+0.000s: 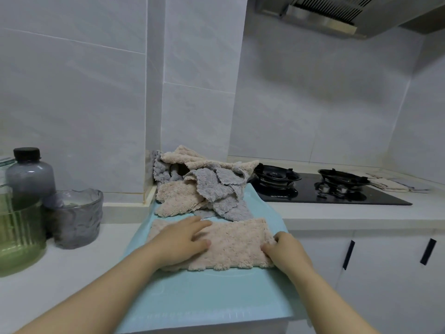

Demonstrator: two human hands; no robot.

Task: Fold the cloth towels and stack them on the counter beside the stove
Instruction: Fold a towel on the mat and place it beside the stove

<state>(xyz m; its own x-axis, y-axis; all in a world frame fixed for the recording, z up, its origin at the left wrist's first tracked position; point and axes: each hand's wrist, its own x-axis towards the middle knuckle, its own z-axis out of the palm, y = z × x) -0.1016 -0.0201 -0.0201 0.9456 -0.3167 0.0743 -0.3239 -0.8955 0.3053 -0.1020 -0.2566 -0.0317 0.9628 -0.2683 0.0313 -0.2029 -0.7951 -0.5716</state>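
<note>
From where I stand, a beige towel [236,242] lies spread flat on a pale blue mat [204,297] that covers the middle of the white table [60,273] and hangs over its front edge. The left hand [185,239] rests on the towel's left part, palm down with the fingers stretched out straight and pressing the pile of the cloth. The right hand [286,249] is at the towel's right edge, at about 3 o'clock from the left one, its fingers curled in and pinching the edge against the thumb. At 12 o'clock from the flat towel, touching its far edge, sits a loose heap of towels [202,186], beige and grey ones crumpled together against the tiled wall corner. At 2 o'clock from the heap is the black gas stove [325,189] with two burners, one beige corner of the heap just beside the nearer burner. Past the stove, far off at 3 o'clock, some light cloths [390,183] lie flat. At 9 o'clock from the hands stand a smoky glass tumbler [74,218], a dark-capped bottle [29,179] behind it and a green ribbed glass [19,235] at the edge of the view. A range hood [337,13] hangs above the stove.
</note>
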